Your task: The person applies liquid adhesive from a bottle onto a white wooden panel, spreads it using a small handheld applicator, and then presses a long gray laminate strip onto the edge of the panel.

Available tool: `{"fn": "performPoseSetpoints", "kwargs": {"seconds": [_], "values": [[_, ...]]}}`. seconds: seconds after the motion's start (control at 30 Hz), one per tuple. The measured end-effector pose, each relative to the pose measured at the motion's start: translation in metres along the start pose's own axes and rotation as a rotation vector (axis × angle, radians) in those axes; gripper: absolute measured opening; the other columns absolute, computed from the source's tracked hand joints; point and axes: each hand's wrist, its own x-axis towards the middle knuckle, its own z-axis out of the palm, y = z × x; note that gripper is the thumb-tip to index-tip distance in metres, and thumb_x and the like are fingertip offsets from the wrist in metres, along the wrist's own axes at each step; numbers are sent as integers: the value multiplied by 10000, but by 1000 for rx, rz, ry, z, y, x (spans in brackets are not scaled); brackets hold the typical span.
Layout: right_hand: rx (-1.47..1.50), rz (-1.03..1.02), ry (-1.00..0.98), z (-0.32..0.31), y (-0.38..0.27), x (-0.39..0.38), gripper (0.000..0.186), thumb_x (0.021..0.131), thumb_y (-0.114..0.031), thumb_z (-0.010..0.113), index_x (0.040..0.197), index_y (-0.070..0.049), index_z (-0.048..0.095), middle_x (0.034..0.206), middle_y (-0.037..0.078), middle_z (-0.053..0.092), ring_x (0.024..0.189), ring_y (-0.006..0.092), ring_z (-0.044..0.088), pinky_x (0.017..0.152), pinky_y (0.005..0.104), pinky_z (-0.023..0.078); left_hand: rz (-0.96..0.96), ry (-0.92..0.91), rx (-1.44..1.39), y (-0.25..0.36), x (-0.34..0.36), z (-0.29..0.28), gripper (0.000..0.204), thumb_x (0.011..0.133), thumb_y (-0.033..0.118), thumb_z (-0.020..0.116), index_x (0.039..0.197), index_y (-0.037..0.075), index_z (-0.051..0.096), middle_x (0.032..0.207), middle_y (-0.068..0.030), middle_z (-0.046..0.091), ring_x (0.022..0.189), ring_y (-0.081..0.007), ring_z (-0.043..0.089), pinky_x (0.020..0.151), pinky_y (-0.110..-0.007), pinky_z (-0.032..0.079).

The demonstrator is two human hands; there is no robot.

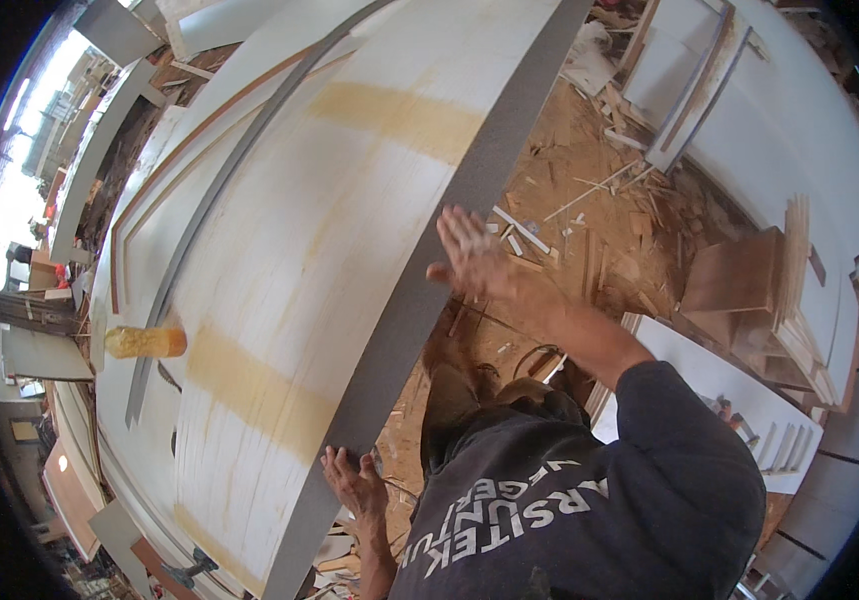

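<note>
A large white panel [289, 250] with pale yellow bands lies in front of me, a dark grey strip [389, 340] running along its near edge. On the upper part of that strip rests my right hand [474, 255], fingers stretched out and holding nothing. Lower down, my left hand [357, 488] touches the same strip near its lower end, its fingers apart. Toward the left lies a clear bottle [146, 343] with yellow contents. Beside it runs a long, narrow grey strip [219, 185].
Wood scraps and offcuts litter the brown floor [549, 190] on the right. Beyond stand a brown box-like piece [734, 275] and large white boards [799, 130]. Near the lower left is a dark clamp-like tool [189, 570]. More panels [74, 480] lean at the far left.
</note>
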Motion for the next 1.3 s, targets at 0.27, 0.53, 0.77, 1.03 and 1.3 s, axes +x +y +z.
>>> {"fn": "performPoseSetpoints", "kwargs": {"seconds": [0.27,0.53,0.77,1.03,1.3], "values": [[29,26,64,-24,160,85,975,967,-736,151,1568,32,178,1638,217,200,1529,354,161,1252,486,137,-197,103,150,37,30,6,569,1009,420,520,1237,-96,590,1255,-290,568,1180,-468,531,1009,-526,418],[53,7,123,-37,252,100,1022,949,-764,179,1557,58,190,1630,248,196,1532,378,127,1252,502,106,-456,193,528,-4,48,70,607,973,453,579,1280,-70,559,1227,-306,564,1149,-464,541,980,-546,439],[135,-105,88,-67,315,125,1032,951,-760,181,1546,84,196,1607,301,198,1522,411,145,1239,528,147,-109,116,471,105,132,52,644,1029,474,483,1394,-57,477,1399,-301,478,1304,-457,452,1085,-535,368],[23,-179,-101,-92,517,228,1097,909,-807,85,1561,73,138,1642,265,112,1539,379,78,1256,485,77,159,245,-180,550,353,173,848,1003,630,391,1560,5,260,1630,-250,195,1511,-427,166,1214,-548,134],[-15,4,123,-108,772,340,1107,916,-806,141,1536,110,182,1612,305,181,1522,416,135,1248,493,110,-244,23,115,701,368,229,890,996,689,259,1585,24,200,1652,-242,120,1533,-424,58,1229,-531,54]]}}
